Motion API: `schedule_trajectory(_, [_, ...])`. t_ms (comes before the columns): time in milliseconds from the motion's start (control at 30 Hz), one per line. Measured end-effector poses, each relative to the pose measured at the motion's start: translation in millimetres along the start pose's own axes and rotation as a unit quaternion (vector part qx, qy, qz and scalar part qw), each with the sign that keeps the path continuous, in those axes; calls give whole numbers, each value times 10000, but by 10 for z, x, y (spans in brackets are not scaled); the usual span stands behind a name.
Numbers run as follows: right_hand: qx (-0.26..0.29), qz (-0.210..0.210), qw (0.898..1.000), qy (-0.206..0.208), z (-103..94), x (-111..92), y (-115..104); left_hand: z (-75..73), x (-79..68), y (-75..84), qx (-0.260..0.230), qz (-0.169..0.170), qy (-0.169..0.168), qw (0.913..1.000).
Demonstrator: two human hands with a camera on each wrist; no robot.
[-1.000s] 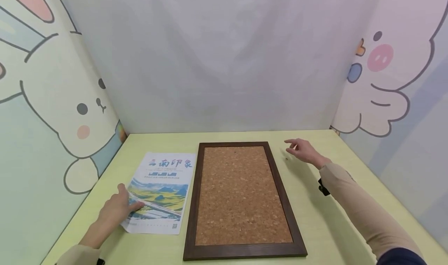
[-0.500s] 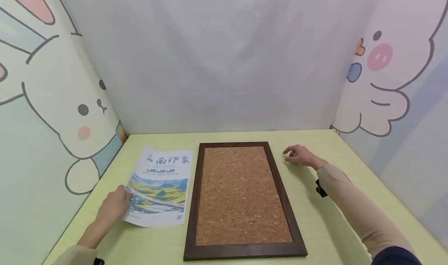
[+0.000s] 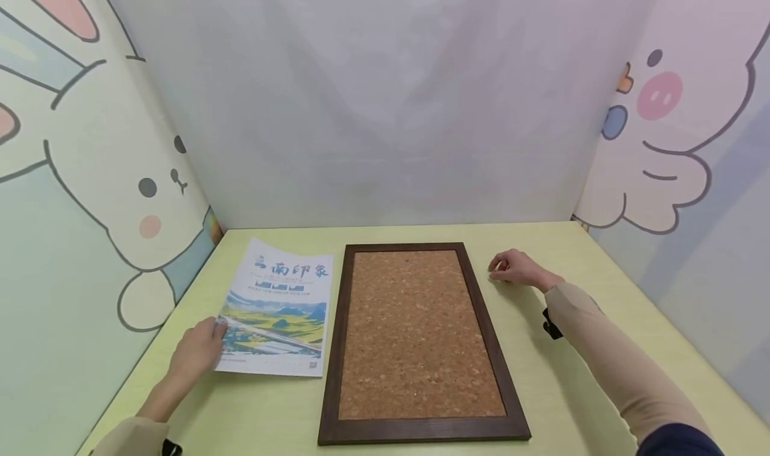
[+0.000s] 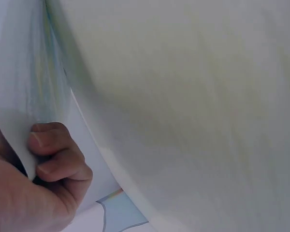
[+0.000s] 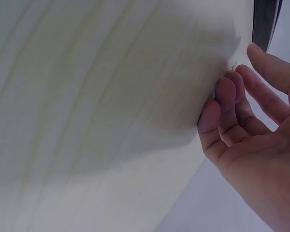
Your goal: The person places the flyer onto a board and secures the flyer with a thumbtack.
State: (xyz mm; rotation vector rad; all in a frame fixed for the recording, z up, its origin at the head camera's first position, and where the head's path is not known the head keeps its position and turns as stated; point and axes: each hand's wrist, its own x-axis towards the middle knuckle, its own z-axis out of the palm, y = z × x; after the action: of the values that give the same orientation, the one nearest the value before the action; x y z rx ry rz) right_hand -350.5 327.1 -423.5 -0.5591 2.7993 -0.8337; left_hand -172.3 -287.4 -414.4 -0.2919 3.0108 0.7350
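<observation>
My left hand [image 3: 195,350] pinches the left edge of a printed paper poster [image 3: 273,315] with a landscape picture and large blue characters. The left wrist view shows the curled fingers [image 4: 63,162] gripping the paper's edge, which bends upward. The poster lies left of a cork board [image 3: 421,335] with a dark brown wooden frame. Beyond the board's right side, my right hand [image 3: 519,269] is low over the table, its fingers bent and thumb apart. A tiny thin pointed thing [image 5: 233,66] shows at its fingertips in the right wrist view; its kind is unclear.
The pale yellow-green table [image 3: 577,289] stretches on both sides of the board. A grey-white curtain [image 3: 385,108] hangs behind its back edge. Side panels with a cartoon rabbit [image 3: 120,175] and another cartoon animal [image 3: 668,142] stand left and right.
My left hand has taken the poster's left edge, and the sheet has shifted away from me, its top left corner raised. My right hand has lowered to the tiny thing, fingers drawn closer together.
</observation>
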Motion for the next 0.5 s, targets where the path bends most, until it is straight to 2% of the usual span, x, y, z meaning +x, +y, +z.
schedule_trajectory(500, [-87,46,9999,117,8,3,13,44,56,34,-340,266,384,9983])
